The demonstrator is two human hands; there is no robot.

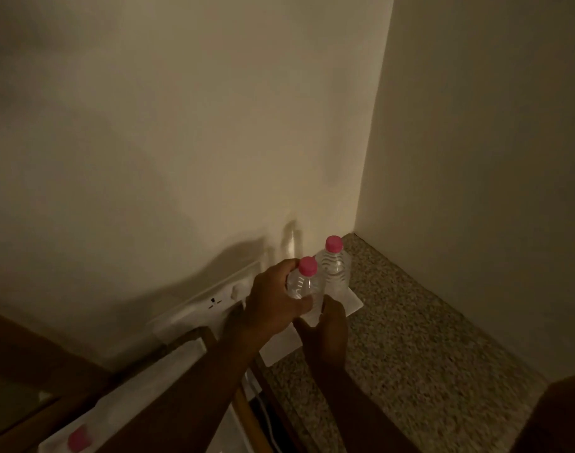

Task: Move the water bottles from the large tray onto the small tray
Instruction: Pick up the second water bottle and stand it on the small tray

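In a dim corner, the left hand (273, 299) wraps its grip around a clear plastic water bottle with a pink cap (304, 282) over the small white tray (353, 302) on the speckled stone worktop (410, 338) — a second pink-capped bottle (335, 263) stands upright just beside it. The right hand (328, 328) rests at the tray, its grip impossible to tell. Another pink cap (78, 438) shows on the large white tray (168, 364), lower left.

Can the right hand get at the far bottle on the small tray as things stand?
Probably yes. The right hand is empty at the near edge of the small tray, and the far bottle stands upright just beyond it. The bottle in the left hand's grip sits beside that path, not across it.
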